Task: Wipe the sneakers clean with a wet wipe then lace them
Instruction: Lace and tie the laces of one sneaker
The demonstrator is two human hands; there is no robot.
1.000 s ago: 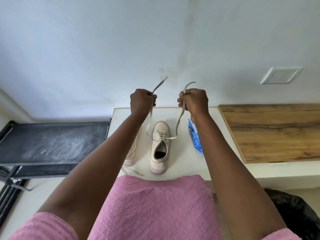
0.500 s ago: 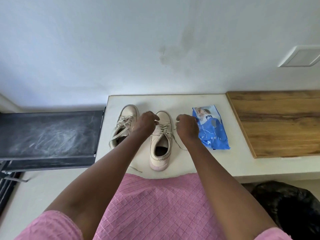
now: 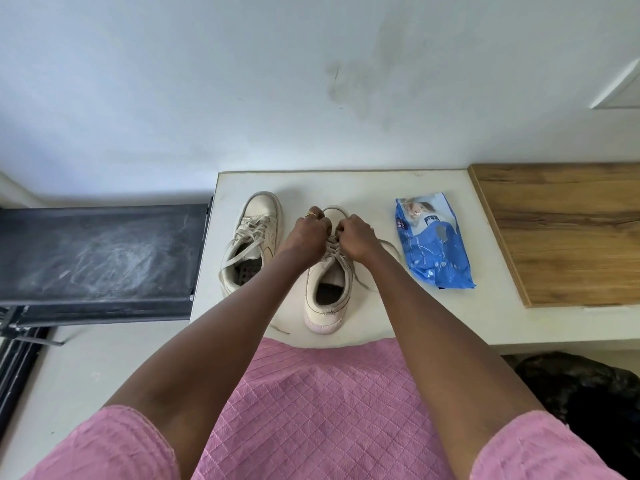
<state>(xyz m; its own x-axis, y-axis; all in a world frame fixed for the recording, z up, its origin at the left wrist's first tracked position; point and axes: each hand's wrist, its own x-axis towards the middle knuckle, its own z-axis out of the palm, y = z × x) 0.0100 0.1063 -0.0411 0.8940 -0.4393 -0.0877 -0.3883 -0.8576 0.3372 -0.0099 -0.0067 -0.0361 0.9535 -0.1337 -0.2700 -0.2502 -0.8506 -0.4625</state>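
Pinching lace [image 3: 333, 247] with left hand [image 3: 310, 233] and right hand [image 3: 356, 237], at the tongue of the sneaker [image 3: 323, 311]. Lacing step, I judge; next: even pull, then knot.

This looks like a plain, lived-in room in a home. A white painted wall [image 3: 207, 81] with a grey smudge [image 3: 346, 84] fills the upper frame, with a wall plate [image 3: 620, 88] at its right edge. Below, a white counter [image 3: 433, 317] meets a wood board [image 3: 561, 230] at right and a dusty black shelf [image 3: 97, 258] at left. A black bag [image 3: 581, 393] sits lower right. Worn sneakers [image 3: 254, 233] and a wipes pack [image 3: 436, 244] lie at centre.
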